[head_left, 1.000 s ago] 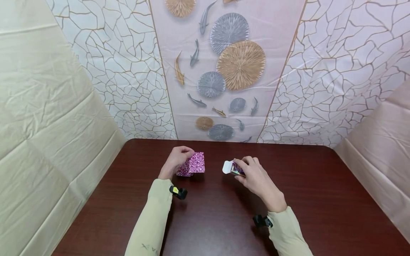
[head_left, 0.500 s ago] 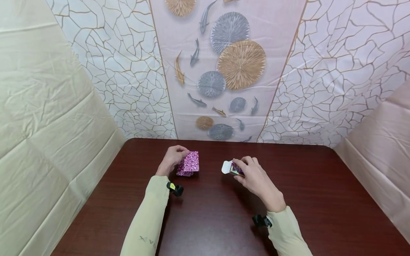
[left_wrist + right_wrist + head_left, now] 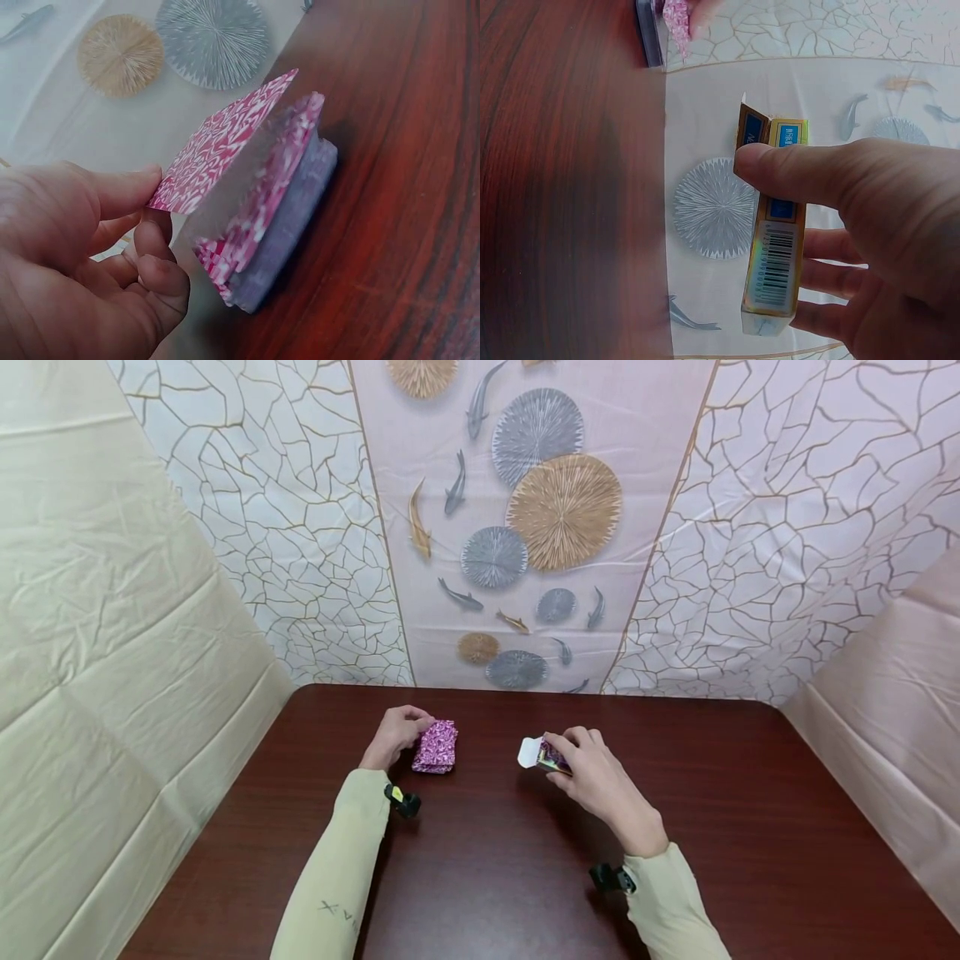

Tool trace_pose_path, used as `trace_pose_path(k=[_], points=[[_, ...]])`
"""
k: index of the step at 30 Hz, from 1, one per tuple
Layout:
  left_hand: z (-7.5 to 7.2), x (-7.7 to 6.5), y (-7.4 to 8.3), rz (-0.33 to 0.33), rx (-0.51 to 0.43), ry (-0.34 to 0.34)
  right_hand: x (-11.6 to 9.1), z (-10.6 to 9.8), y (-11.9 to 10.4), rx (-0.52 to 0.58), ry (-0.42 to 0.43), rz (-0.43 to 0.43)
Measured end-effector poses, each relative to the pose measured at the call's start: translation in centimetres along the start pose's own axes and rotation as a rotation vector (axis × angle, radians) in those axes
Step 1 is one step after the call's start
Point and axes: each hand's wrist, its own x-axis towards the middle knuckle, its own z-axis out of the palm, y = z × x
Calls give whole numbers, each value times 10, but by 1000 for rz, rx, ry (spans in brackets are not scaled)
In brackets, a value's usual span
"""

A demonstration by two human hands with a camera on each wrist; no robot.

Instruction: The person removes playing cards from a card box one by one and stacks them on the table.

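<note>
My left hand (image 3: pixel 396 735) pinches the corner of a playing card (image 3: pixel 217 146) with a pink-and-white patterned back, thumb on top and fingers below. Tilted, the card hangs over a stack of playing cards (image 3: pixel 289 202) on the table, a gap showing between them in the left wrist view. My right hand (image 3: pixel 603 781) grips a small card box (image 3: pixel 776 255) with gold edges and a barcode along its side. The box is held above the table, its white end flap (image 3: pixel 528 752) standing out toward the stack. My palm and fingers hide part of the box.
A dark red-brown wooden table (image 3: pixel 480 860) lies under both hands. Behind it hangs a cloth (image 3: pixel 525 610) printed with fish and round leaf shapes. Pale draped fabric (image 3: pixel 112 735) stands along the left side, with more on the right.
My left hand has moved left, bringing the pinched card from the stack's right side to directly over it. My right hand and the box have hardly moved.
</note>
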Motion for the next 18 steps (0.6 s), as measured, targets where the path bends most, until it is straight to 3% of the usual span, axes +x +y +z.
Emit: trace_pose_path(k=[7, 18], points=[[1, 3, -5, 5, -8, 8, 0, 1, 0, 2, -5, 6], [5, 1, -9, 75, 125, 85, 0, 0, 0, 5, 19, -1]])
